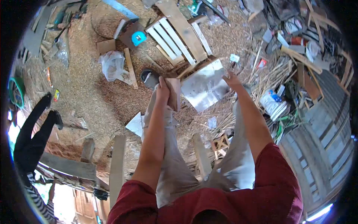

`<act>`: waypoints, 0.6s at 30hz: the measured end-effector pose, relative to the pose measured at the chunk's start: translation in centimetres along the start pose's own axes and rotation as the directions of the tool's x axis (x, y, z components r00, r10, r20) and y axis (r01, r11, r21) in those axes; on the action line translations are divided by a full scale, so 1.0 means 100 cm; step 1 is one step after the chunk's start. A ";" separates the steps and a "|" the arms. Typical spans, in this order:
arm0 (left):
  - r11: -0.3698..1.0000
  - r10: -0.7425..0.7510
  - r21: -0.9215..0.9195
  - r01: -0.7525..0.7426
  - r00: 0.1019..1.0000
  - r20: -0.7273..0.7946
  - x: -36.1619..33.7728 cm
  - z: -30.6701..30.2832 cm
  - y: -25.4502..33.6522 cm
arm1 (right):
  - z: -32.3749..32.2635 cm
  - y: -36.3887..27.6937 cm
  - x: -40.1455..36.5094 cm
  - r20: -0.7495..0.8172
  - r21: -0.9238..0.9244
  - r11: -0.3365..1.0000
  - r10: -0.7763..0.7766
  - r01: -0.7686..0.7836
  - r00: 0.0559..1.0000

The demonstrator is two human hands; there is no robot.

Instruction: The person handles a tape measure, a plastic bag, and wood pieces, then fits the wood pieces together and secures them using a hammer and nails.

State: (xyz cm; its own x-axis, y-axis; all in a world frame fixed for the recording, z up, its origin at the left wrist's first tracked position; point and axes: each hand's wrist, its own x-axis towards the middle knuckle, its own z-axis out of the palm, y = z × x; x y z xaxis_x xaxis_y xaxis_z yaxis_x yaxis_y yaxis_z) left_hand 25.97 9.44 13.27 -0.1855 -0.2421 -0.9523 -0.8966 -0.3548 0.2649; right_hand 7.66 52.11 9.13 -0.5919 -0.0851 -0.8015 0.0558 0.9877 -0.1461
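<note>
My left hand (162, 92) is closed on the near side of a short wooden board (174, 96), thumb along its edge. Just right of the board, a shiny grey sheet (204, 86) is tilted over the work spot, its surface reflecting light. My right hand (232, 80) grips the right edge of that sheet; the fingertips are partly hidden. Behind the sheet, a long plank (182, 28) lies beside a row of pale slats (169, 37). A dark sandal (150, 77) shows by my left hand.
A turquoise tape measure (138, 38) sits on a dark block. Nearby are a clear plastic bag (112, 65) and a wood strip (130, 68). Scrap wood and a white bucket (274, 104) crowd the right side. Another person's legs (35, 125) are at left. Wood shavings cover the ground.
</note>
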 end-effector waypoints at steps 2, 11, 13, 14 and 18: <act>0.995 -0.095 0.019 0.095 0.995 0.004 -0.012 0.017 -0.018 | 0.015 0.017 0.004 -0.113 0.031 1.000 0.005 -0.002 0.994; 0.901 -0.306 -0.225 0.371 0.911 0.276 -0.015 0.089 -0.145 | 0.068 0.000 0.003 -0.140 0.120 0.977 0.190 -0.174 0.972; 0.921 -0.265 -0.198 0.336 0.911 0.316 0.012 0.102 -0.160 | 0.056 -0.013 -0.019 -0.181 0.137 0.983 0.147 -0.123 0.972; 0.906 -0.310 -0.200 0.373 0.907 0.285 0.012 0.108 -0.155 | 0.059 -0.013 -0.029 -0.255 0.198 0.978 0.123 -0.072 0.959; 0.977 -0.154 -0.084 0.195 0.925 0.347 0.013 0.093 -0.180 | 0.077 0.002 -0.099 -0.292 0.488 0.872 0.197 -0.032 0.936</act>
State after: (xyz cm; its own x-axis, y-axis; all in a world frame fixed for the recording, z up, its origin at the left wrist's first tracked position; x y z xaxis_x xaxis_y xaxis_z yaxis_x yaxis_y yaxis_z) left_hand 38.13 23.94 5.82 -0.1728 0.1441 -0.9744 -0.8785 -0.4699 0.0863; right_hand 19.72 52.20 12.62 -0.7777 0.1536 -0.6096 0.4599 0.8001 -0.3851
